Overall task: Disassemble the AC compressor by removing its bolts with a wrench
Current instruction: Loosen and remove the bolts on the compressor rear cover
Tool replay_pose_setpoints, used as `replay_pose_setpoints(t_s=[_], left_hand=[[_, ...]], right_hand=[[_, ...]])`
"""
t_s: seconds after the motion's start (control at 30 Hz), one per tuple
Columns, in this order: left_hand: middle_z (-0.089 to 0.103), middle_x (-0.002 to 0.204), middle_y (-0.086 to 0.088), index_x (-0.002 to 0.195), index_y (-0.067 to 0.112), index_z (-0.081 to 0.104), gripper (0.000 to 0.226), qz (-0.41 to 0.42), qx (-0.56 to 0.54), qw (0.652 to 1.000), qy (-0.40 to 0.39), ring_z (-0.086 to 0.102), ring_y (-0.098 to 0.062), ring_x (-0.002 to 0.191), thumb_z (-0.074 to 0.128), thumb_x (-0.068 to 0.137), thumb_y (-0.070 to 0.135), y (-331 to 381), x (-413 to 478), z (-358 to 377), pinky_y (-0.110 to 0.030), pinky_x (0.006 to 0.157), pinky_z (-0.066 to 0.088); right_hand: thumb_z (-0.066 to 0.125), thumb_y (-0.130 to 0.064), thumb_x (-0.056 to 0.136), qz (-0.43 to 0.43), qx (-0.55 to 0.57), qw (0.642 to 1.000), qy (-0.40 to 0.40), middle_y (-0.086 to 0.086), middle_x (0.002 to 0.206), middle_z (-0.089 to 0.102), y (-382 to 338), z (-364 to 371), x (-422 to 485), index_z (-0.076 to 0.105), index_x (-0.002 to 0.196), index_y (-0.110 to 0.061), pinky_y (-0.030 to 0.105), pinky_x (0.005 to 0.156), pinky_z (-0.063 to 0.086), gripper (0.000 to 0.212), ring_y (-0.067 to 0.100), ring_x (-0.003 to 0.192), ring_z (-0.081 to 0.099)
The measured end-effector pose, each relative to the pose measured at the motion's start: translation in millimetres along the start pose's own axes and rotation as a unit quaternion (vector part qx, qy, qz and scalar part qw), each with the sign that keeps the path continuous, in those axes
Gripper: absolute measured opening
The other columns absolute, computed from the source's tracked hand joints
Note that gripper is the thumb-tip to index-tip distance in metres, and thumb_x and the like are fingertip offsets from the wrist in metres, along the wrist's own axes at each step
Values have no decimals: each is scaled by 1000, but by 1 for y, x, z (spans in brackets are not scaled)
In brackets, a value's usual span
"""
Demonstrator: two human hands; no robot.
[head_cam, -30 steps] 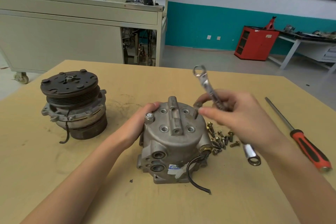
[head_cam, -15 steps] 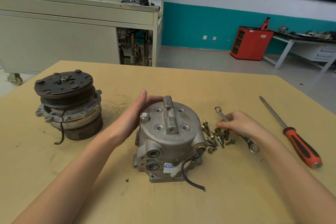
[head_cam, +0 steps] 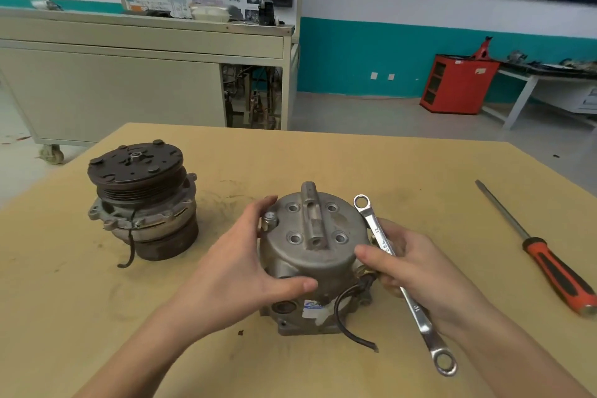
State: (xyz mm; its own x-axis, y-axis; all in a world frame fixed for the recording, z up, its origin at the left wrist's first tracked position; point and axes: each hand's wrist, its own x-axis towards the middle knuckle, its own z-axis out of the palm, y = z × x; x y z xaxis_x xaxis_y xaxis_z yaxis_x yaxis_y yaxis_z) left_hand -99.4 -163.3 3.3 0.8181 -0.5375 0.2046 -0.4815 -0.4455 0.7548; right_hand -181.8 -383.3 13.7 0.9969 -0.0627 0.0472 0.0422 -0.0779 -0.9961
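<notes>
The right hand [head_cam: 416, 265] has lifted the wrench [head_cam: 374, 226] off the table [head_cam: 420, 178], gripping its shaft, and come against the compressor [head_cam: 316, 236]. It stands upright between both hands, the left hand [head_cam: 239, 262] clasping its left side.

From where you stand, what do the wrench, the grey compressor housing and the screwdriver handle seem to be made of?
Wrench: polished steel, likely chrome-plated, judging by its bright mirror shine and stamped size numbers.
Compressor housing: dull grey cast metal, probably aluminium, with a matte, slightly rough skin and rounded moulded edges.
Screwdriver handle: orange plastic with black, seemingly rubbery inserts.
</notes>
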Motion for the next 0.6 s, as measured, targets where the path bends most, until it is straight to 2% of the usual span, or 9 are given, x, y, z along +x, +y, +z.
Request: replay_pose_setpoints(t_s=[0.07, 0.17, 0.23, 0.3, 0.37, 0.4, 0.47, 0.5, 0.6], left_hand=[[31, 116, 51, 143, 47, 20, 120, 1, -17, 1000, 8, 42, 30, 98, 73, 40, 77, -6, 10, -5, 0, 80, 35], [37, 124, 38, 149, 38, 21, 124, -16, -58, 998, 16, 48, 8, 108, 80, 43, 67, -17, 30, -18, -1, 70, 43], [39, 132, 23, 151, 34, 20, 123, -27, -76, 996, 25, 47, -5, 115, 78, 45, 58, -24, 42, -26, 0, 67, 45], [37, 132, 21, 152, 35, 17, 124, -29, -82, 996, 26, 49, -4, 111, 78, 47, 56, -31, 48, -30, -4, 69, 45], [36, 131, 23, 153, 37, 15, 124, -29, -84, 996, 22, 50, 1, 106, 78, 47, 57, -35, 50, -31, -3, 71, 43], [36, 132, 22, 153, 37, 15, 124, -29, -84, 996, 23, 50, 2, 107, 78, 48, 56, -36, 50, -30, -1, 71, 42], [35, 134, 21, 153, 37, 15, 123, -31, -87, 995, 26, 48, -2, 111, 78, 49, 55, -39, 50, -29, 2, 71, 40], [35, 134, 21, 153, 38, 15, 123, -31, -86, 995, 27, 48, -3, 111, 80, 50, 54, -39, 50, -29, 1, 71, 40], [37, 132, 23, 152, 42, 15, 118, -25, -74, 996, 32, 49, -2, 109, 87, 60, 44, -39, 48, -27, -8, 80, 39]], right_hand=[[75, -29, 72, 2, 2, 1000, 9, -14, 59, 55, 1, 5, 11, 69, 94, -19, 9, 42, 33, 25, 0, 44, 40], [70, -19, 85, 2, -22, 1000, 22, -14, 64, 65, -3, 15, 42, 65, 99, -16, 7, 45, 37, 16, -3, 48, 51], [65, -19, 88, 4, -31, 999, 15, -14, 64, 63, -5, 22, 62, 64, 98, -16, 7, 44, 35, 11, -4, 46, 49], [58, -25, 93, 16, -32, 999, 2, -9, 61, 53, -7, 21, 74, 64, 91, -20, 8, 41, 30, 9, -2, 40, 38], [45, -33, 99, 65, -41, 997, 9, -6, 51, 43, -7, 8, 80, 66, 87, -23, 12, 35, 25, 26, 3, 36, 32], [40, -31, 100, 93, -54, 994, 20, -6, 47, 43, -7, -2, 81, 66, 93, -21, 14, 33, 24, 28, 5, 34, 31], [38, -21, 99, 131, -153, 979, 40, -6, 47, 52, -2, -19, 84, 62, 101, -12, 15, 34, 25, 26, 6, 32, 34], [38, -19, 98, 144, -234, 960, 44, -5, 52, 56, 2, -23, 85, 61, 98, -9, 16, 36, 29, 24, 5, 34, 39], [43, -18, 96, 147, -454, 878, 35, 0, 63, 55, 22, -18, 89, 55, 80, -12, 24, 47, 34, 20, 14, 53, 51]])
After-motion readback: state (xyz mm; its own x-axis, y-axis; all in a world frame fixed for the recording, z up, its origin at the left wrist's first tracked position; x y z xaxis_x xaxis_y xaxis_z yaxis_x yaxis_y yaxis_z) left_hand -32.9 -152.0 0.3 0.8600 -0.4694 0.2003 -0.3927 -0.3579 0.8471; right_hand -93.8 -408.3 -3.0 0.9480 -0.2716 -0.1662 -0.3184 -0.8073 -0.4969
